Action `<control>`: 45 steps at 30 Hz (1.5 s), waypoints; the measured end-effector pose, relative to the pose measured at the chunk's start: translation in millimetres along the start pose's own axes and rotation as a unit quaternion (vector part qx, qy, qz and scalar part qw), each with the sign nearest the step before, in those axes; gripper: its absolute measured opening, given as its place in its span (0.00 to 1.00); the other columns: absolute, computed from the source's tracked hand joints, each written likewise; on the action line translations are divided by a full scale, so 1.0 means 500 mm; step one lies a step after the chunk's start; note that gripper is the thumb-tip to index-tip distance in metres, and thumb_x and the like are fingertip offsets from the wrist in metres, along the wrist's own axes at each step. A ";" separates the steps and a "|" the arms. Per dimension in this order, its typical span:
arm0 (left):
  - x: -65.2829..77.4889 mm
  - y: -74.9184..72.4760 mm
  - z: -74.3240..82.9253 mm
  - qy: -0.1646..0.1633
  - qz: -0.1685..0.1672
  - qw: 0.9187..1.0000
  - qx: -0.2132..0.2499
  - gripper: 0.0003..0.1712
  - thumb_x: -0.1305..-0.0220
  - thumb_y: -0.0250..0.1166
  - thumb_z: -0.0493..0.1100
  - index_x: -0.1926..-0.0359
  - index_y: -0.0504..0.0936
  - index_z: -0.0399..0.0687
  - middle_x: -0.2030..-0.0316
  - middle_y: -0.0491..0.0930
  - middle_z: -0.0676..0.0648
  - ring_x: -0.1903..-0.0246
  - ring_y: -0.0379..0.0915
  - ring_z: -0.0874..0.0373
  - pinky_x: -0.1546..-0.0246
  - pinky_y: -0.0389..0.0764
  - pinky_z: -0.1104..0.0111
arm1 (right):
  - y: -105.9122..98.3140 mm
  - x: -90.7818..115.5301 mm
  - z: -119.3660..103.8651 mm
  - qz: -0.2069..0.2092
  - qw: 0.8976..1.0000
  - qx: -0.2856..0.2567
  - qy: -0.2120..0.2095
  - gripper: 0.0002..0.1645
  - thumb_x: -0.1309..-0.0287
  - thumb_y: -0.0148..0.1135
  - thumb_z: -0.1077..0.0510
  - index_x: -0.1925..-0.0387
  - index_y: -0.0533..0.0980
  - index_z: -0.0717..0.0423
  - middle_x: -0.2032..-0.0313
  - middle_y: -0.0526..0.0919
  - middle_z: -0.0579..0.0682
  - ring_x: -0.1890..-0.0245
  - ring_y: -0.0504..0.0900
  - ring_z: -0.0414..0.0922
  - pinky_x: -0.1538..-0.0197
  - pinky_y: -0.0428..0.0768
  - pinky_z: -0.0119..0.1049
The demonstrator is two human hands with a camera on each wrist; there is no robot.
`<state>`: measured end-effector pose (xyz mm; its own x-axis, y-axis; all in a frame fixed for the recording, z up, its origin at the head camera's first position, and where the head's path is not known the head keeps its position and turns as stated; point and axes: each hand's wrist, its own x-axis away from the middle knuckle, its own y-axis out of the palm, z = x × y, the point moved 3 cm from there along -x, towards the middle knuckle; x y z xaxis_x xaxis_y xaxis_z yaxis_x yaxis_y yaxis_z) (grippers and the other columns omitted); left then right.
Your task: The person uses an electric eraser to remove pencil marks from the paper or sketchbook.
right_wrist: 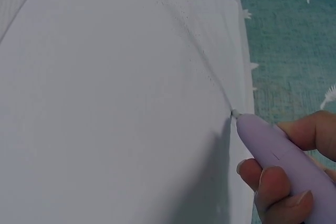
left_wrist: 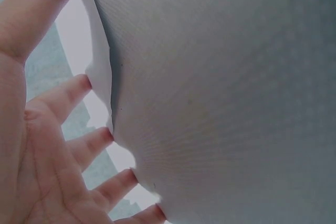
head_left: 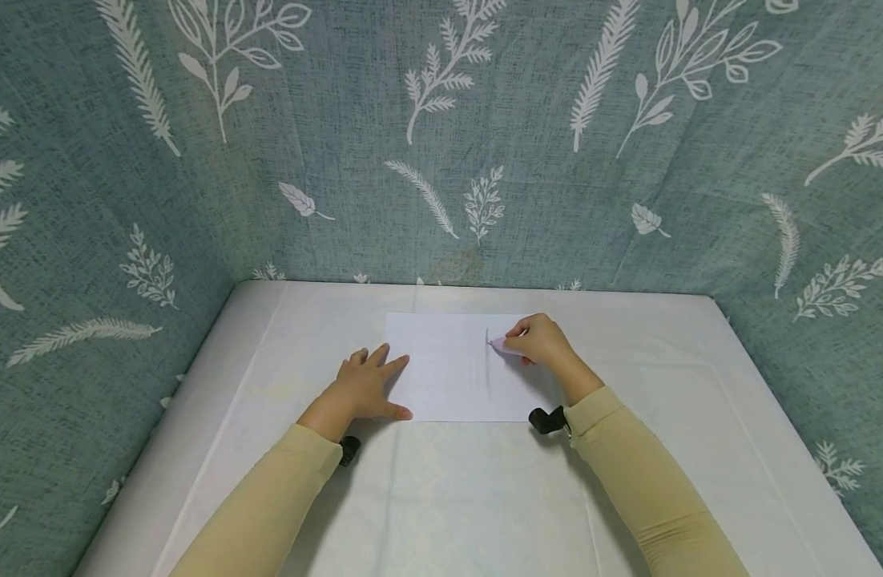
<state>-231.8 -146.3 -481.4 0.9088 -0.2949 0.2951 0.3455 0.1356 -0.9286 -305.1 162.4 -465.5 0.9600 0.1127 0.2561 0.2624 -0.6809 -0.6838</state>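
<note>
A sheet of white paper [head_left: 441,369] lies on the white-covered table, with a grey smudged line [head_left: 488,373] running down its right half. My right hand [head_left: 546,343] grips a thick lavender electric eraser [right_wrist: 283,156], thumb on one side and curled fingers on the other. Its small pale tip [right_wrist: 234,113] touches the paper at the line, and tiny dark crumbs [right_wrist: 194,69] are scattered alongside. At the sheet's left edge rests my left hand [head_left: 365,386], fingers spread, fingertips and thumb on the paper. The left wrist view shows that hand's palm [left_wrist: 42,177] and fingertips along the edge.
The white cloth [head_left: 441,497] covers the whole table. Green fabric with white leaf prints [head_left: 355,144] hangs behind and at both sides. Each wrist carries a small black camera, one [head_left: 547,421] beside the paper's lower right corner.
</note>
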 end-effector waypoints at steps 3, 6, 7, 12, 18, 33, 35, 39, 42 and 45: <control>-0.001 0.000 0.000 -0.001 -0.001 1.000 0.002 0.61 0.54 0.74 0.71 0.22 0.60 0.57 0.23 0.48 0.35 0.27 0.43 0.27 0.32 0.50 0.34 | 0.001 -0.002 -0.001 0.001 1.000 -0.004 0.002 0.11 0.43 0.68 0.54 0.62 0.85 0.57 0.77 0.82 0.53 0.85 0.79 0.42 0.78 0.74 0.35; 0.000 -0.001 0.001 -0.002 -0.001 1.000 0.001 0.61 0.54 0.74 0.71 0.22 0.60 0.57 0.23 0.48 0.35 0.27 0.43 0.27 0.32 0.50 0.34 | 0.002 -0.003 -0.002 0.004 1.000 -0.004 0.001 0.12 0.42 0.68 0.53 0.62 0.85 0.57 0.77 0.82 0.53 0.85 0.79 0.42 0.77 0.74 0.35; 0.000 -0.002 0.001 -0.002 0.000 1.000 0.001 0.61 0.54 0.74 0.71 0.22 0.60 0.57 0.23 0.48 0.35 0.27 0.43 0.27 0.32 0.50 0.34 | 0.002 -0.004 -0.002 0.006 1.000 -0.004 0.001 0.12 0.42 0.68 0.53 0.61 0.85 0.57 0.77 0.82 0.52 0.85 0.79 0.42 0.77 0.74 0.35; 0.002 -0.004 0.000 -0.002 0.000 1.000 0.005 0.62 0.54 0.75 0.71 0.22 0.60 0.57 0.23 0.48 0.35 0.27 0.43 0.27 0.32 0.50 0.34 | 0.002 -0.006 -0.003 0.012 1.000 -0.001 -0.004 0.13 0.41 0.68 0.53 0.59 0.85 0.58 0.76 0.83 0.52 0.84 0.79 0.43 0.75 0.75 0.35; 0.005 -0.008 0.001 -0.002 -0.002 1.000 0.003 0.61 0.54 0.75 0.70 0.22 0.60 0.56 0.23 0.48 0.34 0.27 0.43 0.26 0.32 0.50 0.34 | 0.001 -0.007 -0.005 0.010 1.000 -0.004 -0.006 0.13 0.41 0.68 0.53 0.60 0.85 0.57 0.76 0.83 0.52 0.82 0.80 0.44 0.74 0.76 0.36; 0.012 -0.009 -0.001 0.006 -0.008 1.000 0.008 0.61 0.53 0.74 0.71 0.22 0.59 0.56 0.23 0.48 0.34 0.27 0.43 0.26 0.32 0.50 0.33 | 0.001 0.009 -0.008 -0.013 1.000 -0.003 0.008 0.11 0.42 0.68 0.53 0.62 0.85 0.56 0.75 0.83 0.55 0.82 0.80 0.44 0.74 0.77 0.37; 0.012 -0.007 -0.005 0.008 -0.007 1.000 0.005 0.61 0.53 0.74 0.71 0.22 0.59 0.56 0.23 0.48 0.35 0.27 0.43 0.26 0.32 0.50 0.34 | 0.002 0.012 -0.008 -0.012 1.000 -0.004 0.006 0.11 0.42 0.68 0.53 0.62 0.85 0.56 0.75 0.83 0.55 0.83 0.80 0.44 0.75 0.77 0.37; 0.016 -0.006 -0.008 0.013 -0.005 1.000 0.006 0.61 0.54 0.74 0.71 0.22 0.60 0.56 0.23 0.48 0.35 0.28 0.44 0.26 0.32 0.50 0.33 | 0.006 0.020 -0.010 -0.013 1.000 0.001 -0.001 0.12 0.42 0.67 0.53 0.61 0.86 0.56 0.78 0.82 0.53 0.84 0.79 0.44 0.76 0.75 0.36; 0.019 -0.006 -0.009 0.013 -0.006 1.000 0.006 0.62 0.54 0.74 0.71 0.22 0.60 0.56 0.23 0.48 0.35 0.28 0.43 0.26 0.32 0.50 0.33 | 0.009 0.025 -0.012 -0.012 1.000 0.003 -0.003 0.12 0.42 0.67 0.54 0.61 0.86 0.56 0.81 0.81 0.51 0.84 0.79 0.44 0.76 0.75 0.36; 0.020 -0.005 -0.011 0.014 -0.007 1.000 0.006 0.62 0.54 0.74 0.71 0.22 0.60 0.56 0.23 0.48 0.35 0.27 0.43 0.26 0.32 0.50 0.33 | 0.011 0.031 -0.012 -0.008 1.000 0.002 -0.001 0.11 0.42 0.67 0.54 0.61 0.86 0.56 0.81 0.81 0.51 0.84 0.79 0.44 0.77 0.75 0.36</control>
<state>-224.8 -154.7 -477.2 0.8966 -0.3237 0.3021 0.3619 0.1427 -0.9212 -289.6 155.9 -461.1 0.9559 0.1248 0.2657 0.2779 -0.6765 -0.6820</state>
